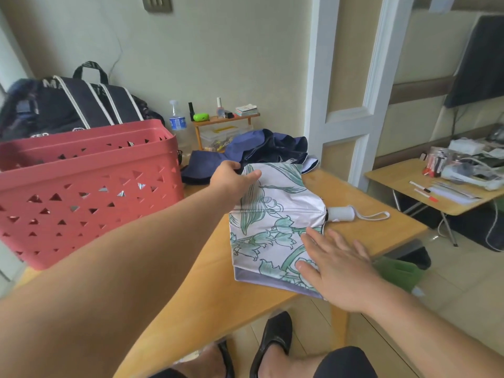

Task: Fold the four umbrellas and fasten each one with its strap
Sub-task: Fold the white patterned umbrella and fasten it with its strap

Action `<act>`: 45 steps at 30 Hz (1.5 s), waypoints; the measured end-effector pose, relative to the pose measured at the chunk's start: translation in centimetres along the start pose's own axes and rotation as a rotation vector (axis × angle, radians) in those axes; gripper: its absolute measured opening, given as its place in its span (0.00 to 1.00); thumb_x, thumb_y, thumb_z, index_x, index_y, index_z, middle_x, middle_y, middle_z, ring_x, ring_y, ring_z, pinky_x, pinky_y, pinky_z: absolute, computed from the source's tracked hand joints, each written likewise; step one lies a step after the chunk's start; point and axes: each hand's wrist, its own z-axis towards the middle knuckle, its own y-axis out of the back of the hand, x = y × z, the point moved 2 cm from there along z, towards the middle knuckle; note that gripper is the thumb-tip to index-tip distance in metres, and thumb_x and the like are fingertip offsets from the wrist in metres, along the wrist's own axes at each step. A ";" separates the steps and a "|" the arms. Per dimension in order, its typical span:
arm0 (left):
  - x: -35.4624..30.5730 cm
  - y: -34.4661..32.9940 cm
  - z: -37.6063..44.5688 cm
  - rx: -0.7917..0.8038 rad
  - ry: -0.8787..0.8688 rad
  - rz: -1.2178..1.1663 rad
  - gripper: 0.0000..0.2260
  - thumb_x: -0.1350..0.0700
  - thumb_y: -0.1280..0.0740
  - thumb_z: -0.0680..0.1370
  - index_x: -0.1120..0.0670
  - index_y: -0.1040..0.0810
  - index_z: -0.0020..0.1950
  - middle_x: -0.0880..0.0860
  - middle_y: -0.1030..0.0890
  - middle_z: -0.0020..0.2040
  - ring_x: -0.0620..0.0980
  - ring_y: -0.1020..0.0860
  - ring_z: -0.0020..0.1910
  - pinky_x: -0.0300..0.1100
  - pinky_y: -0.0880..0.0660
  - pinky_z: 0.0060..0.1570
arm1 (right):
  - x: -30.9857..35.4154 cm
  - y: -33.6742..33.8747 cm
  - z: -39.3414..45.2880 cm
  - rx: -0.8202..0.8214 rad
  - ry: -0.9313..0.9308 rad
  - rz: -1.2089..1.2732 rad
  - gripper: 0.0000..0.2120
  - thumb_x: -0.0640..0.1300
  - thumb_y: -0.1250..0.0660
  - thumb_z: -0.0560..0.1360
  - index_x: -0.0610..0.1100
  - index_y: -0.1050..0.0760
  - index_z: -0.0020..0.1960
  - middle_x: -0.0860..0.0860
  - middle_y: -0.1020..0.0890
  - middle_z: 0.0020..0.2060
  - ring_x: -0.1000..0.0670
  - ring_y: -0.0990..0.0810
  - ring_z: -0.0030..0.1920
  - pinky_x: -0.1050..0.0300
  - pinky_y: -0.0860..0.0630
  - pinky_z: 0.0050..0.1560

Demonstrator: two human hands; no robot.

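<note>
Folding is under way on the floral umbrella (275,214) lying on the surface (362,230): your left hand (231,178) pinches its far edge, your right hand (335,268) presses flat, so next roll the panels tight and find the strap.

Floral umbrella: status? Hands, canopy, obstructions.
Left hand pinches far canopy edge; right hand flat on near panels. Floral umbrella collapsed, unrolled, no strap fastened. Navy umbrella lies behind, red basket alongside.

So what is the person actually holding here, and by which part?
The left hand pinches the far edge of the flowered umbrella's cloth. The right hand only presses flat on its near part.
</note>
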 end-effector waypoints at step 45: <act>1.3 5.2 -9.9 -0.052 -0.446 -0.012 0.04 0.48 0.26 0.79 0.45 0.18 0.46 0.42 0.17 0.39 0.38 0.23 0.36 0.38 0.27 0.40 | 0.5 13.0 0.8 -0.939 0.169 0.654 0.08 0.52 0.23 0.75 0.55 0.18 0.53 0.49 0.24 0.43 0.56 0.25 0.42 0.63 0.29 0.46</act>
